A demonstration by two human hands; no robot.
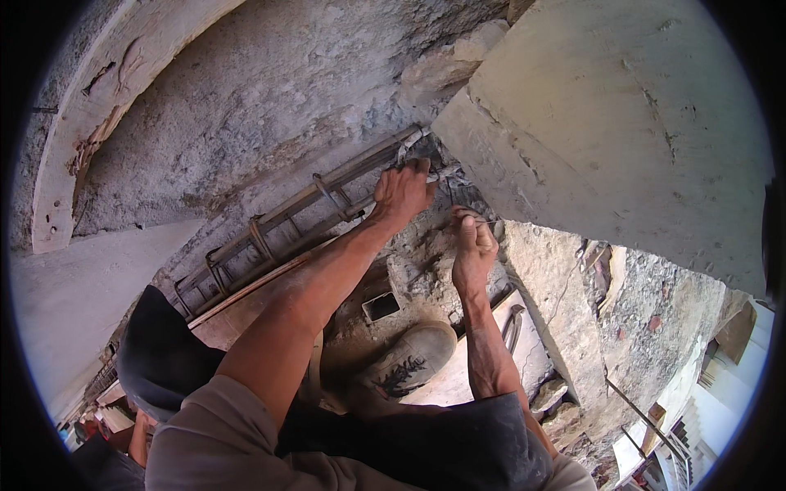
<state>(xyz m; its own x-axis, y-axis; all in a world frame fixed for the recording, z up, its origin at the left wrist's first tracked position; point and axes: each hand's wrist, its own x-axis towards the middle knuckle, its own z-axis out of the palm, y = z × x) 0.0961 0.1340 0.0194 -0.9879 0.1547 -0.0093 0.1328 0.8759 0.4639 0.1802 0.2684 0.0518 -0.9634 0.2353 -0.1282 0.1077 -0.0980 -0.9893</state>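
Note:
A rebar cage (260, 239) of long bars and bent stirrups slants along the wall's foot up to a concrete pillar. At its far end, my left hand (404, 193) curls its fingers by the bars; what they close on is hidden. Just to the right, my right hand (475, 250) is closed, thumb against forefinger, on a thin wire (489, 220). A short gap separates the two hands. Below my right wrist, a pair of pincers (514, 329) lies on a pale board (532, 350).
The large concrete pillar (598, 123) stands close on the right, the rough wall (286, 90) ahead. A square hollow tube (381, 307) sits in rubble near my shoe (416, 360). Stones (550, 394) lie by the board. A curved timber plank (102, 106) leans at the left.

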